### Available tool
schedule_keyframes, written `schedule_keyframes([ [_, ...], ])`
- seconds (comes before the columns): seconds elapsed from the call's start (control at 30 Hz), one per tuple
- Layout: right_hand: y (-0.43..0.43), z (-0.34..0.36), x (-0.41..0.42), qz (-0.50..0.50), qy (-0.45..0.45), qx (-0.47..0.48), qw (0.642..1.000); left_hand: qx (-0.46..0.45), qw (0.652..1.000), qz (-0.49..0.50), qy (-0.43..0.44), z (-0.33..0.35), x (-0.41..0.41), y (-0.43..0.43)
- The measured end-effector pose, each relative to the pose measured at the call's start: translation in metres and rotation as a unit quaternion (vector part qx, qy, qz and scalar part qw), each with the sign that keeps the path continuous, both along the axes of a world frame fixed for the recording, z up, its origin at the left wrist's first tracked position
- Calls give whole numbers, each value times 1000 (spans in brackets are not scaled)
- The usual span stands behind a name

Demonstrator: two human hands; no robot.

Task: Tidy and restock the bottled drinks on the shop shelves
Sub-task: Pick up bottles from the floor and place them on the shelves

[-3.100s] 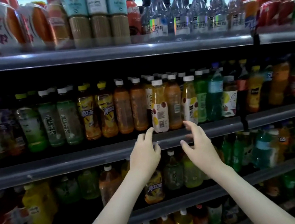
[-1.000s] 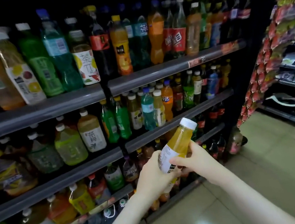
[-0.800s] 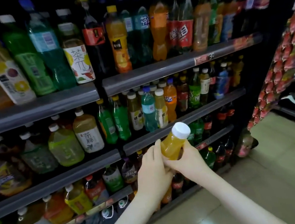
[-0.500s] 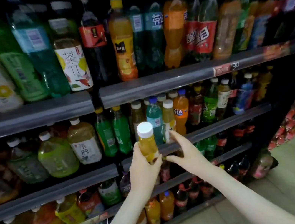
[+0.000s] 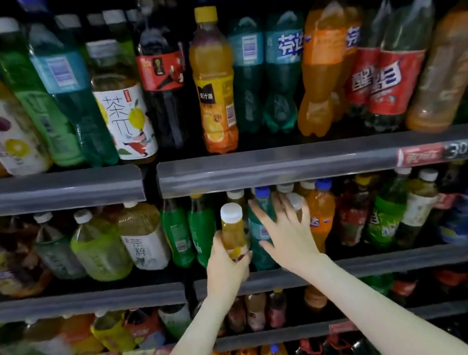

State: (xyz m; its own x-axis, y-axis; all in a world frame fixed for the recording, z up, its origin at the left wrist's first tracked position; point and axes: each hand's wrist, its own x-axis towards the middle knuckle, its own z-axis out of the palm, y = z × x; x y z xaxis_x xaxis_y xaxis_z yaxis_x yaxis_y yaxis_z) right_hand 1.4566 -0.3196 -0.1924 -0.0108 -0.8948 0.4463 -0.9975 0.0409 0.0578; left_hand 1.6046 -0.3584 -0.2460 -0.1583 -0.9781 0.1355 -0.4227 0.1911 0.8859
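juice bottle (image 5: 233,233) stood upright in your left hand (image 5: 226,267), fingers curled round its lower half, at front of middle shelf (image 5: 395,261). your right hand (image 5: 290,236) was spread over teal bottle (image 5: 262,234). risk: row crowded; forcing it in could topple neighbours.

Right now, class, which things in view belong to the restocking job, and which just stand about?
In the job: left hand gripping white-capped juice bottle; right hand, fingers spread, at teal bottle; middle shelf.
Standing about: yellow-capped orange bottle; red-labelled bottles; price tag.
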Motion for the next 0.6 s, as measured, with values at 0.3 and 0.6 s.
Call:
schedule_keyframes([
  [0.3,-17,-22,-13,92,-11,-102,991,-12,999,25,-17,-22,-22,-27],
  [0.6,24,-48,-19,284,-145,-136,938,-5,996,-34,-83,-21,-20,-32],
])
